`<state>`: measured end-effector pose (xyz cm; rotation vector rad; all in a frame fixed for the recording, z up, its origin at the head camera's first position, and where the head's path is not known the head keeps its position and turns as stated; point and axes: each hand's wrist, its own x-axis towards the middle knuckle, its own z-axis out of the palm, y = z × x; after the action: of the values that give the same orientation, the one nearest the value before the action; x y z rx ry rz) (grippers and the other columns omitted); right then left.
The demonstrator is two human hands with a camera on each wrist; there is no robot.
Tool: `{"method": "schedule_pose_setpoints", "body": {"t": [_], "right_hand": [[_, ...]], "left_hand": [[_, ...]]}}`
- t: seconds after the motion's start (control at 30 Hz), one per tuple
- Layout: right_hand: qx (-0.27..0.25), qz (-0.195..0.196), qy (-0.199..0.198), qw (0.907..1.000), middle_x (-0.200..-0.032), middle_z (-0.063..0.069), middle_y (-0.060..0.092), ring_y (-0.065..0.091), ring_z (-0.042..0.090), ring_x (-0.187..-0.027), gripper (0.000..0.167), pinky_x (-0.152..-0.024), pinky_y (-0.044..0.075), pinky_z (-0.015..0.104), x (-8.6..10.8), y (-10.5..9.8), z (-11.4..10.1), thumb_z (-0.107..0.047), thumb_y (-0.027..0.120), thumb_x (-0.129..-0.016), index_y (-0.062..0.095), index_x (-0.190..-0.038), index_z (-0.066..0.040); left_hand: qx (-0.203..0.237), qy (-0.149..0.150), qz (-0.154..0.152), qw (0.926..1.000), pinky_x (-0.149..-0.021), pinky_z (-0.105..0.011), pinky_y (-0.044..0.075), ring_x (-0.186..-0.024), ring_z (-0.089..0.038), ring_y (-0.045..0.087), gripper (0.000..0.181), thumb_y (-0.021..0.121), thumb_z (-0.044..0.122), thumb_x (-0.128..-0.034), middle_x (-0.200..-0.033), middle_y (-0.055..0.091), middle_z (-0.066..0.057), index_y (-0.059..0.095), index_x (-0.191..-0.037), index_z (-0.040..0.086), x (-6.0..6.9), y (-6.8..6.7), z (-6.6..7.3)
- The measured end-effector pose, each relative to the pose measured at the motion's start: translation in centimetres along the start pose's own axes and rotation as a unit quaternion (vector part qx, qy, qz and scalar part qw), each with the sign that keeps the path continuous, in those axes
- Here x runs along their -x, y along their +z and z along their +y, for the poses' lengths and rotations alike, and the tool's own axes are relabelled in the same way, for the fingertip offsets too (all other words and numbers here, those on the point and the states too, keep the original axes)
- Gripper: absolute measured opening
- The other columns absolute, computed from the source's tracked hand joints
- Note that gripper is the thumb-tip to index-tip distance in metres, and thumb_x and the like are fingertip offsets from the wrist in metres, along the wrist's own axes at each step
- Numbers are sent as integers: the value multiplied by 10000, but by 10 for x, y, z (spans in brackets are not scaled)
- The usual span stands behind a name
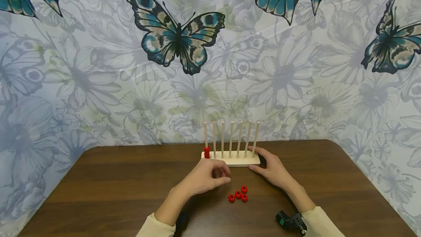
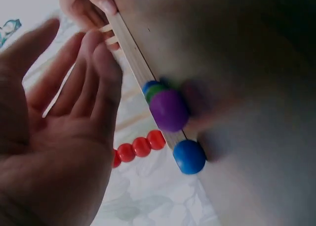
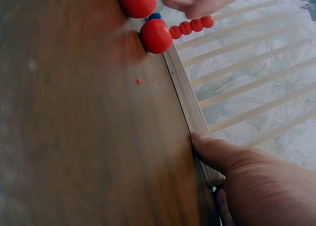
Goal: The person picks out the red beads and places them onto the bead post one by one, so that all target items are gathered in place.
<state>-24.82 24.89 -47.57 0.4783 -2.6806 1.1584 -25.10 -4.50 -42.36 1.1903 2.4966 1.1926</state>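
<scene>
A wooden peg stand (image 1: pixel 233 162) with several upright pegs stands near the table's far edge. Red beads (image 1: pixel 207 152) are stacked on its leftmost peg. My right hand (image 1: pixel 274 167) grips the stand's right end, with the thumb on the front edge in the right wrist view. Just in front of the stand's left part hovers my left hand (image 1: pixel 210 175), fingers loosely bent and holding nothing. Several loose red beads (image 1: pixel 238 194) lie on the table between my hands. In the left wrist view, a purple bead (image 2: pixel 169 110) and a blue bead (image 2: pixel 189 157) appear near the stand.
The brown wooden table (image 1: pixel 131 178) backs onto a butterfly-patterned cloth (image 1: pixel 197 94). A black device (image 1: pixel 289 221) is by the right sleeve at the near side.
</scene>
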Motion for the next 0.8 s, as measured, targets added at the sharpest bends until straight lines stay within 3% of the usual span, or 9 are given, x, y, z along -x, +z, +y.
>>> {"method": "schedule_pose_setpoints", "body": {"t": [0.13, 0.27, 0.37, 0.5, 0.63, 0.8], "right_hand": [[20, 22, -39, 10000, -1532, 155, 571, 497, 436, -1440, 634, -1146, 399, 670, 0, 0, 0, -250, 801, -955, 550, -1524, -131], [23, 33, -75, 10000, -1535, 149, 570, 497, 431, -1442, 636, -1147, 402, 664, -1, 1, -1, -236, 805, -952, 549, -1527, -138], [15, 33, -82, 10000, -1534, 144, 572, 500, 427, -1441, 634, -1149, 401, 661, -1, 1, -1, -237, 805, -951, 552, -1525, -142], [18, 29, -96, 9999, -1527, 139, 580, 507, 424, -1436, 627, -1147, 403, 660, -1, 2, -1, -265, 799, -957, 554, -1521, -146], [3, 29, -86, 10000, -1525, 139, 582, 508, 424, -1435, 625, -1148, 403, 659, -1, 2, -1, -264, 800, -956, 557, -1519, -144], [28, 59, -78, 9999, -1521, 147, 585, 507, 427, -1435, 621, -1145, 405, 662, -1, 0, 1, -242, 809, -948, 566, -1510, -140]], "left_hand": [[445, -116, -714, 9964, -640, -202, 544, -676, -12, 620, 111, 853, 158, -900, -766, 687, 90, 786, -983, 129, 0, 4, 1], [782, -366, -1105, 9901, -646, -194, 537, -692, -29, 629, 150, 885, 142, -864, -782, 697, 86, 790, -979, 130, 2, 7, 2], [955, -493, -1268, 9861, -646, -187, 527, -696, -35, 623, 162, 896, 122, -846, -789, 699, 68, 792, -969, 138, 4, 9, 2], [1014, -441, -1397, 9840, -641, -176, 519, -694, -22, 613, 168, 904, 102, -831, -835, 709, 14, 798, -953, 147, 5, 13, 2], [932, -327, -1437, 9847, -648, -173, 524, -703, -9, 607, 163, 904, 71, -820, -889, 706, -30, 800, -923, 142, 4, 16, 4], [772, -254, -1437, 9863, -654, -175, 525, -703, 1, 594, 153, 899, 66, -824, -873, 692, 4, 794, -905, 143, 2, 18, 7]]}}
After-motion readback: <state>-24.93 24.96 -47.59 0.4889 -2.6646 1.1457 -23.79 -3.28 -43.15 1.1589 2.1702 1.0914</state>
